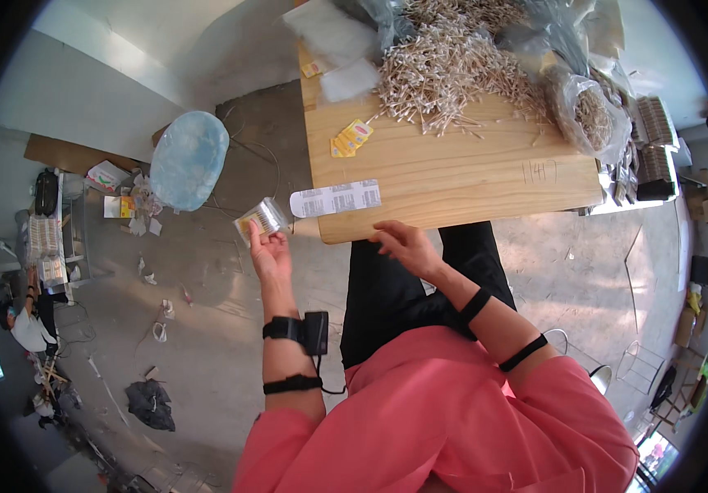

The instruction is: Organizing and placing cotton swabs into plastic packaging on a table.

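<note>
My left hand (270, 256) is closed on a small clear plastic packet of cotton swabs (265, 218) with a yellow card in it. I hold it off the table's left edge, over the floor. At the near edge of the wooden table (452, 181), my right hand (405, 246) is loosely bent, fingers apart, and nothing shows in it. Beside the packet, a white strip of printed labels (336, 199) lies at the table's left corner. Yellow cards (351, 138) lie in a small stack behind the strip. A large heap of loose cotton swabs (452, 74) covers the table's far side.
Clear plastic bags (345, 80) lie at the far left of the table. A bag of swabs (592, 115) sits at its right, near stacked packs (656, 123). A blue-covered stool (189, 160) stands left. A black bag (151, 404) lies on the floor. Another person (33, 329) is far left.
</note>
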`<state>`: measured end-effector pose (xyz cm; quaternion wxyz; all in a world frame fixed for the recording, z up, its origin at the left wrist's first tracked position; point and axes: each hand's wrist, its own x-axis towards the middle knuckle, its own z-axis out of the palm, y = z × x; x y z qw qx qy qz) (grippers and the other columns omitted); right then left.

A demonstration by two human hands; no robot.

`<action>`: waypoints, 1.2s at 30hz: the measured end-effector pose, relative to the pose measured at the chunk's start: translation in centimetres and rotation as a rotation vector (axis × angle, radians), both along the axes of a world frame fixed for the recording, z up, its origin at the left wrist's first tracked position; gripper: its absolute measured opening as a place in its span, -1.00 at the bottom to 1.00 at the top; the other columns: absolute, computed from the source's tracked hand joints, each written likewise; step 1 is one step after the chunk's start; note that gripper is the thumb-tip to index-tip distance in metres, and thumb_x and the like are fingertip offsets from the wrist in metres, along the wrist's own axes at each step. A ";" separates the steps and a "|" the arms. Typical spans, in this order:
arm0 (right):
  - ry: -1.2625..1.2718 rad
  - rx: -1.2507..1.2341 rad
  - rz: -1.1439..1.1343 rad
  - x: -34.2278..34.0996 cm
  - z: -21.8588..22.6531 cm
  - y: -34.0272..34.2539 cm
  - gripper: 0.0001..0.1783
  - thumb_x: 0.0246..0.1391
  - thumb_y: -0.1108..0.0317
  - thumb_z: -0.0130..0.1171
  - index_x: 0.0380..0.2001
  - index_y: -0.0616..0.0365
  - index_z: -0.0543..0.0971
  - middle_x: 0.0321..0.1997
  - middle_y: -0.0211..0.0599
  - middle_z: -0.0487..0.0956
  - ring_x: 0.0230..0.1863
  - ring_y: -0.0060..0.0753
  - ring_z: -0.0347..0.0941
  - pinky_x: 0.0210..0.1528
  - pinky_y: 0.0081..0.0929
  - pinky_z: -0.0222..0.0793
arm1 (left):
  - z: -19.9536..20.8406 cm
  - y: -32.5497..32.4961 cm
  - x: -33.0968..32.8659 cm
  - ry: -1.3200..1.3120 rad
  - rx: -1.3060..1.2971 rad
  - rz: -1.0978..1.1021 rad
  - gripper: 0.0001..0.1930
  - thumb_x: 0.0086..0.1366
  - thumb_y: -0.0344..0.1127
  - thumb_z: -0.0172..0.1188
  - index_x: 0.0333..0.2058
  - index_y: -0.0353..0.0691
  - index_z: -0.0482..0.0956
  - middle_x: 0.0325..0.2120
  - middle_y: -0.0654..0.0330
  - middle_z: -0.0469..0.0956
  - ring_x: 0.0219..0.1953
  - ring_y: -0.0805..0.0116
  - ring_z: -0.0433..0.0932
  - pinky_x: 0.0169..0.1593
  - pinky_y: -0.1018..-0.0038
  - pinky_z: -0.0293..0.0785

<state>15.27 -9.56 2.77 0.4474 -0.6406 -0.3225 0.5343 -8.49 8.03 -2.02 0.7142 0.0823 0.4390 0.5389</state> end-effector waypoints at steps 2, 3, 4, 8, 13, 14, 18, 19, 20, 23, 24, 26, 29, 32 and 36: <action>-0.081 0.127 -0.067 -1.7 0.6 1.1 -0.59 0.23 0.25 0.20 0.07 0.25 0.51 -0.07 -0.21 0.64 -0.26 -0.44 0.58 -0.14 -0.47 0.53 | 2.7 -2.2 3.0 -0.096 0.059 -0.082 -0.57 0.31 0.01 0.26 0.01 -0.10 0.47 -0.18 0.32 0.58 -0.17 0.52 0.49 -0.19 0.55 0.40; -0.117 0.134 -0.058 -2.1 2.5 1.8 -0.56 0.18 0.27 0.26 0.07 0.24 0.49 0.01 -0.17 0.59 -0.26 -0.37 0.58 -0.16 -0.44 0.54 | 4.2 -3.6 4.5 -0.161 0.089 -0.167 -0.56 0.32 0.01 0.25 0.03 -0.11 0.46 -0.13 0.30 0.57 -0.13 0.49 0.48 -0.13 0.52 0.42; -0.133 0.264 -0.136 -2.8 3.1 2.3 -0.50 0.11 0.31 0.33 0.08 0.23 0.47 0.04 -0.14 0.53 -0.26 -0.34 0.59 -0.20 -0.42 0.56 | 5.2 -4.9 6.0 -0.232 0.125 -0.253 -0.55 0.32 0.01 0.24 0.05 -0.11 0.46 -0.08 0.29 0.55 -0.09 0.45 0.48 -0.07 0.48 0.44; -0.277 0.430 -0.255 -2.1 8.0 2.3 -0.58 0.03 0.39 0.38 -0.03 0.22 0.54 -0.15 -0.20 0.53 -0.32 -0.40 0.57 -0.29 -0.51 0.54 | 8.2 -8.9 11.5 -0.460 0.274 -0.568 -0.46 0.38 0.15 0.07 0.14 -0.10 0.41 0.02 0.24 0.52 0.07 0.33 0.46 0.10 0.28 0.44; -0.350 0.485 -0.457 3.5 7.8 -1.6 -0.80 0.03 0.50 0.35 -0.23 0.22 0.64 -0.26 -0.29 0.57 -0.34 -0.51 0.55 -0.34 -0.57 0.49 | 9.9 -12.8 17.8 -0.343 -0.073 -0.715 -0.40 0.40 0.29 -0.07 -0.01 -0.17 0.53 -0.11 0.22 0.59 -0.10 0.40 0.55 -0.02 0.41 0.47; -0.331 0.498 -0.487 4.6 8.3 -2.2 -0.84 0.01 0.52 0.36 -0.28 0.21 0.66 -0.32 -0.33 0.58 -0.36 -0.53 0.54 -0.35 -0.58 0.47 | 8.5 -12.8 17.1 -0.350 -0.064 -0.717 -0.40 0.40 0.29 -0.07 -0.01 -0.17 0.53 -0.11 0.22 0.59 -0.10 0.40 0.55 -0.02 0.41 0.47; -0.792 0.564 -0.415 10.0 6.5 -4.5 -0.85 -0.04 0.46 0.39 -0.34 0.13 0.68 -0.34 -0.28 0.56 -0.41 -0.28 0.55 -0.39 -0.42 0.47 | 5.6 -12.7 17.1 0.773 0.547 -0.675 -0.65 0.42 0.02 0.11 -0.23 -0.19 0.55 -0.43 0.34 0.50 -0.51 0.58 0.41 -0.43 0.63 0.32; -0.816 0.557 -0.413 11.5 5.8 -5.4 -0.85 -0.04 0.43 0.39 -0.35 0.14 0.67 -0.32 -0.25 0.56 -0.40 -0.21 0.55 -0.37 -0.39 0.47 | 8.2 -13.3 19.3 0.833 0.802 -0.662 -0.72 0.36 -0.12 0.20 -0.17 -0.23 0.54 -0.42 0.32 0.50 -0.50 0.55 0.42 -0.42 0.60 0.35; -0.820 0.542 -0.424 12.7 5.0 -6.2 -0.85 -0.04 0.43 0.39 -0.35 0.14 0.67 -0.32 -0.25 0.56 -0.40 -0.21 0.55 -0.37 -0.39 0.47 | 11.0 -13.6 21.5 0.885 1.060 -0.629 -0.73 0.29 -0.27 0.29 -0.12 -0.27 0.54 -0.42 0.30 0.49 -0.49 0.51 0.43 -0.40 0.57 0.38; -0.773 0.555 -0.388 14.7 3.8 -7.1 -0.88 -0.01 0.44 0.36 -0.35 0.18 0.66 -0.30 -0.21 0.56 -0.36 -0.17 0.57 -0.33 -0.37 0.49 | 12.3 -13.1 24.9 0.948 1.328 -0.845 -0.68 0.18 -0.45 0.34 -0.08 -0.29 0.54 -0.33 0.25 0.51 -0.44 0.44 0.48 -0.34 0.52 0.44; -0.772 0.563 -0.385 15.0 3.7 -7.1 -0.88 -0.01 0.44 0.36 -0.35 0.18 0.66 -0.30 -0.21 0.56 -0.36 -0.17 0.57 -0.33 -0.37 0.49 | 11.6 -12.7 25.4 0.954 1.331 -0.837 -0.68 0.18 -0.45 0.34 -0.08 -0.29 0.54 -0.33 0.25 0.51 -0.44 0.44 0.48 -0.34 0.52 0.44; -0.690 0.528 -0.347 15.7 3.5 -7.5 -0.90 0.00 0.47 0.34 -0.37 0.21 0.65 -0.31 -0.20 0.55 -0.35 -0.18 0.58 -0.32 -0.36 0.50 | 9.9 -11.9 26.2 0.902 1.385 -0.910 -0.78 0.16 -0.52 0.33 -0.19 -0.28 0.60 -0.31 0.23 0.51 -0.40 0.41 0.51 -0.31 0.52 0.46; -0.424 0.412 -0.364 17.2 3.1 -8.5 -0.90 0.00 0.49 0.33 -0.37 0.23 0.64 -0.33 -0.20 0.55 -0.36 -0.21 0.58 -0.30 -0.37 0.51 | 8.8 -12.1 27.1 0.903 1.393 -0.951 -0.88 0.17 -0.52 0.32 -0.29 -0.27 0.63 -0.28 0.21 0.51 -0.35 0.35 0.56 -0.32 0.45 0.49; -0.575 0.390 -0.321 18.1 2.3 -9.0 -0.89 -0.01 0.49 0.33 -0.37 0.24 0.63 -0.35 -0.21 0.55 -0.37 -0.23 0.57 -0.29 -0.40 0.52 | 8.3 -13.3 27.7 0.866 1.299 -0.998 -0.89 0.17 -0.53 0.31 -0.30 -0.27 0.64 -0.35 0.22 0.50 -0.38 0.36 0.55 -0.33 0.45 0.49; -0.553 0.390 -0.309 18.0 1.7 -9.0 -0.89 -0.02 0.46 0.34 -0.38 0.24 0.64 -0.36 -0.21 0.54 -0.40 -0.24 0.56 -0.29 -0.41 0.51 | 7.7 -13.2 27.7 0.923 1.294 -1.012 -0.88 0.16 -0.53 0.32 -0.30 -0.27 0.64 -0.37 0.22 0.50 -0.39 0.37 0.56 -0.33 0.46 0.50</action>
